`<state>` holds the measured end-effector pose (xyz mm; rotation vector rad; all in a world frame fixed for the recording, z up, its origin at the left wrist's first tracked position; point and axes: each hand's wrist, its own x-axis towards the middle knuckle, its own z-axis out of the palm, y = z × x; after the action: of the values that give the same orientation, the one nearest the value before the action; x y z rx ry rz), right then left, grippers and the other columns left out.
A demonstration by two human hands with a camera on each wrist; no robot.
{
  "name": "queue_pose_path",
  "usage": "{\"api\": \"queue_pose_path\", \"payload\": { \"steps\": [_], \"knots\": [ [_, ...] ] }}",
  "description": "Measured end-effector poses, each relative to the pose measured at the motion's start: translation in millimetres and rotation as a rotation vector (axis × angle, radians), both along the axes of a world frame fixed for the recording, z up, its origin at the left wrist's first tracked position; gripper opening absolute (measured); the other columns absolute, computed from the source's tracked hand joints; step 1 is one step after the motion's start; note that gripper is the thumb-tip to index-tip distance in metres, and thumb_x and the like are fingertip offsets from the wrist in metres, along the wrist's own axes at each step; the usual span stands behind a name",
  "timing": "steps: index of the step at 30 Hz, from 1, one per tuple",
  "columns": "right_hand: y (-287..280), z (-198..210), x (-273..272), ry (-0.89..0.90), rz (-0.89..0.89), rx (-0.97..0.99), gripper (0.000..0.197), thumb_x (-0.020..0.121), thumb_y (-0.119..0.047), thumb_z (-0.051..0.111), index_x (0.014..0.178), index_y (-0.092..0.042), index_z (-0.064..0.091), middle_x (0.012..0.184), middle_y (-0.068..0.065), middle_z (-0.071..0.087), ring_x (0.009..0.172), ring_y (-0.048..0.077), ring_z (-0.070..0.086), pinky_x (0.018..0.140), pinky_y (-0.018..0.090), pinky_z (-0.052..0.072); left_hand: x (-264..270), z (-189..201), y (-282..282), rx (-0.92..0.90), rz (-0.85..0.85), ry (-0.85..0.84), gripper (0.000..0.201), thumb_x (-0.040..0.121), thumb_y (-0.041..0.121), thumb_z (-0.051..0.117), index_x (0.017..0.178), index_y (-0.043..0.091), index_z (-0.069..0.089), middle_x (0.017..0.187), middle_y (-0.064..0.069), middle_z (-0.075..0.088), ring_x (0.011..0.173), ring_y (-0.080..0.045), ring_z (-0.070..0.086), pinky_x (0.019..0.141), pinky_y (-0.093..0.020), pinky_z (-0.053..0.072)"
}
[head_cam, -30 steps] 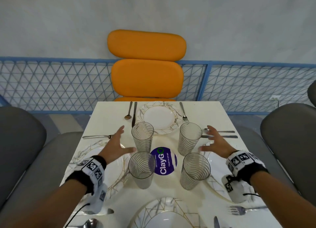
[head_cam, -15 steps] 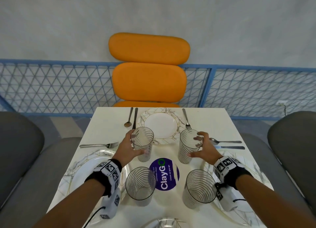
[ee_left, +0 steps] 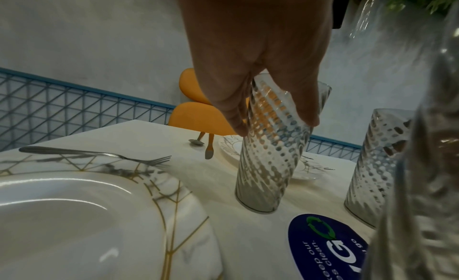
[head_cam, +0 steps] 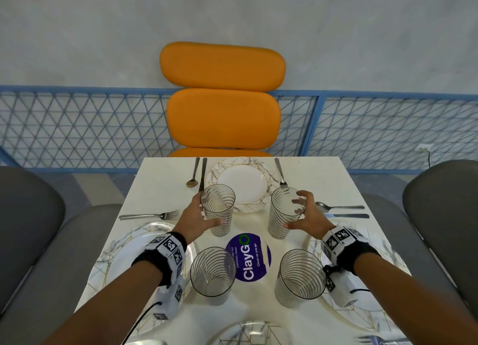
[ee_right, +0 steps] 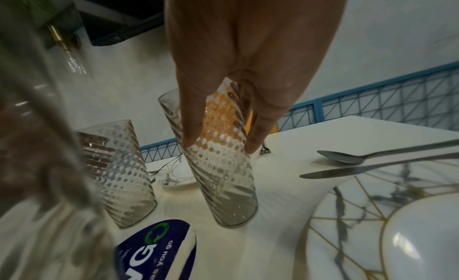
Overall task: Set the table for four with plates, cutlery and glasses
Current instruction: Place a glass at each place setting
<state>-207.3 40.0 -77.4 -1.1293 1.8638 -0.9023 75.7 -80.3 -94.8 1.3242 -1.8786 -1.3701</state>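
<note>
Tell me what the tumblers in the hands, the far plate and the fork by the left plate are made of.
Tumblers: clear glass by the look, ribbed in spirals; the table shows through them.
Far plate: glossy white ceramic, probably, with a marbled rim and gold lines.
Fork: polished metal, likely steel; grey and reflective.

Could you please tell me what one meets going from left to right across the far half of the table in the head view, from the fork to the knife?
Fork → left hand → far left glass → far right glass → right hand → knife.
</note>
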Motion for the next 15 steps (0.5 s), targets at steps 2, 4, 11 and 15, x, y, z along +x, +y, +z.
{"api": "queue_pose_path", "payload": {
  "steps": [2, 4, 11, 15],
  "knots": [
    [-1.0, 1.0, 0.2, 0.014, 0.012, 0.005, 0.097, 0.062, 0.003, 0.081, 0.135, -0.008, 0.019, 0.136, 0.018, 0.041, 0.110, 0.020, 0.044, 0.101, 0.038, 0.042, -0.5, -0.6, -0.6, -0.002, 0.010, -0.018, 0.094, 0.064, 0.022, 0.085, 0.140, 0.017, 0.030, 0.133, -0.005, 0.049, 0.120, -0.025, 0.050, 0.103, -0.043, 0.044],
    [-1.9, 2.0, -0.4, 0.024, 0.025, 0.016, 0.097, 0.062, 0.001, 0.082, 0.135, -0.009, 0.019, 0.136, 0.018, 0.041, 0.111, 0.020, 0.043, 0.102, 0.041, 0.042, -1.1, -1.4, -0.8, -0.003, 0.014, -0.026, 0.093, 0.064, 0.024, 0.085, 0.139, 0.017, 0.032, 0.132, -0.005, 0.050, 0.120, -0.026, 0.050, 0.102, -0.044, 0.044],
    [-2.9, 3.1, -2.6, 0.083, 0.044, 0.038, 0.098, 0.063, -0.001, 0.082, 0.136, -0.010, 0.017, 0.136, 0.017, 0.041, 0.114, 0.021, 0.043, 0.104, 0.041, 0.041, -1.4, 1.1, -1.4, -0.014, 0.009, -0.051, 0.091, 0.064, 0.023, 0.085, 0.138, 0.015, 0.033, 0.129, -0.004, 0.050, 0.117, -0.025, 0.052, 0.102, -0.041, 0.045],
    [-3.7, 5.4, -2.8, 0.102, 0.049, 0.052, 0.099, 0.064, -0.002, 0.081, 0.137, -0.011, 0.016, 0.138, 0.017, 0.040, 0.112, 0.019, 0.042, 0.105, 0.042, 0.041, -3.0, 2.0, -1.5, -0.013, 0.004, -0.064, 0.089, 0.064, 0.024, 0.085, 0.137, 0.017, 0.034, 0.126, -0.002, 0.050, 0.116, -0.024, 0.053, 0.101, -0.041, 0.045]
  ]
}}
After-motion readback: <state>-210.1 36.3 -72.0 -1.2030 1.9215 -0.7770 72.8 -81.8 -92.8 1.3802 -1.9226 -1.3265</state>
